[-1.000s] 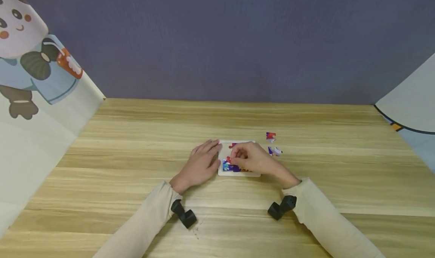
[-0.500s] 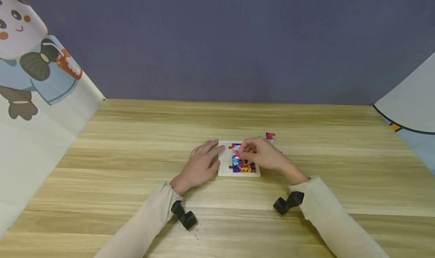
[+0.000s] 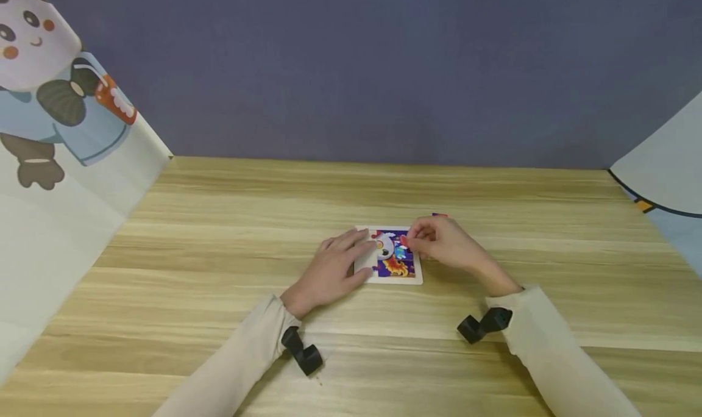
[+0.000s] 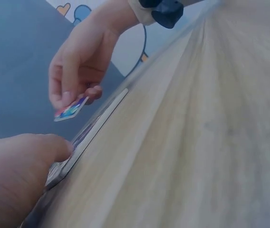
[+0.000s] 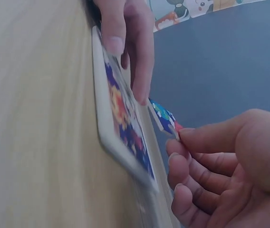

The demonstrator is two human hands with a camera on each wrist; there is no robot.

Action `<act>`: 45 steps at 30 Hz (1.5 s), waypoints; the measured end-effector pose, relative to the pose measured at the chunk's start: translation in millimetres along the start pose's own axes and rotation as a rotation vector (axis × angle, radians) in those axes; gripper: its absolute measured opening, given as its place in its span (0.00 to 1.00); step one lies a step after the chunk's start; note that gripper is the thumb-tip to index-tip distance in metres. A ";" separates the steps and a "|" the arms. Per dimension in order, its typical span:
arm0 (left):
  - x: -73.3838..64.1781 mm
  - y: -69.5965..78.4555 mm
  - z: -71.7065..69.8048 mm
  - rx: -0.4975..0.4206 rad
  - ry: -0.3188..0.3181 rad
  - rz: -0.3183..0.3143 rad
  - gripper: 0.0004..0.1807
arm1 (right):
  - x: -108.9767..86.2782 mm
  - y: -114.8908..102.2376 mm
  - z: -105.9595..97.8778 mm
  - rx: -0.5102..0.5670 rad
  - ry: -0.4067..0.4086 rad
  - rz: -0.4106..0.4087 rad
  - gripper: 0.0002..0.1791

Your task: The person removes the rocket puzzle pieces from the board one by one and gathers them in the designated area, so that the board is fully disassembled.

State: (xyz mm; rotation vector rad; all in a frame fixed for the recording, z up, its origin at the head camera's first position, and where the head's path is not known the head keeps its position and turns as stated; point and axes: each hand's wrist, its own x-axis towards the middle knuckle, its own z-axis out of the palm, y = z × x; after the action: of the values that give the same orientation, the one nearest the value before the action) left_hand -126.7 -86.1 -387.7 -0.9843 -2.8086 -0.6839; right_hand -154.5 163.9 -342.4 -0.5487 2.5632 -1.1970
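A small white-rimmed puzzle tray (image 3: 399, 281) lies on the table in the head view, with joined purple, white and orange puzzle pieces (image 3: 396, 268) over its right part. My left hand (image 3: 331, 272) rests at the tray's left side, its fingers extended over the bare left strip. Between thumb and fingertips my right hand (image 3: 451, 244) pinches a puzzle piece (image 4: 70, 112) in red, blue and green. Both wrist views show this piece tilted and raised above the tray. In the right wrist view, the pinching right hand (image 5: 230, 161) is apart from the left hand (image 5: 132, 42).
Another loose puzzle piece (image 3: 440, 214) peeks out behind my right hand, mostly hidden. A wood-grain table (image 3: 247, 210) spreads around the tray, backed by a dark blue panel (image 3: 373, 69). A cartoon-printed panel (image 3: 66, 100) borders the left.
The right hand has carried the pinched piece rightward from the tray's lower left, uncovering the joined pieces. My left hand has slid slightly right, its fingers now reaching farther over the tray.
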 end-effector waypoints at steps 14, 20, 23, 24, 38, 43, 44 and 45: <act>-1.7 -1.3 -2.0 -0.006 -0.041 0.021 0.26 | -30.7 19.6 -8.7 -0.037 0.023 0.012 0.04; -0.1 -0.5 -1.2 -0.004 -0.053 0.020 0.25 | -42.5 26.9 -11.4 -0.027 0.031 0.045 0.04; 0.4 0.3 -1.1 -0.010 -0.055 0.017 0.25 | -46.9 29.0 -14.6 -0.023 0.035 0.055 0.05; 0.6 0.5 -1.0 -0.011 -0.055 0.016 0.25 | -48.1 29.5 -15.7 -0.019 0.038 0.060 0.05; -1.1 1.4 -0.7 -0.033 -0.046 0.003 0.25 | -53.6 33.9 -25.5 0.011 -0.040 0.123 0.05; -1.3 1.9 -0.3 -0.031 -0.048 0.003 0.25 | -54.8 35.4 -25.5 0.009 -0.059 0.136 0.06; -1.4 2.0 -0.3 -0.031 -0.049 0.002 0.25 | -55.0 35.4 -25.4 0.007 -0.061 0.138 0.06; -1.4 2.1 -0.3 -0.032 -0.049 0.002 0.25 | -55.1 35.4 -25.4 0.003 -0.061 0.138 0.06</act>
State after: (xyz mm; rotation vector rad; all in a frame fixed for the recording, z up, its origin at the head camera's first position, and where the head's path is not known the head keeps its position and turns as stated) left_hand -124.3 -85.6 -386.9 -1.0225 -2.8469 -0.7159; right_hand -123.0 226.2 -349.9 -0.3933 2.5025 -1.1205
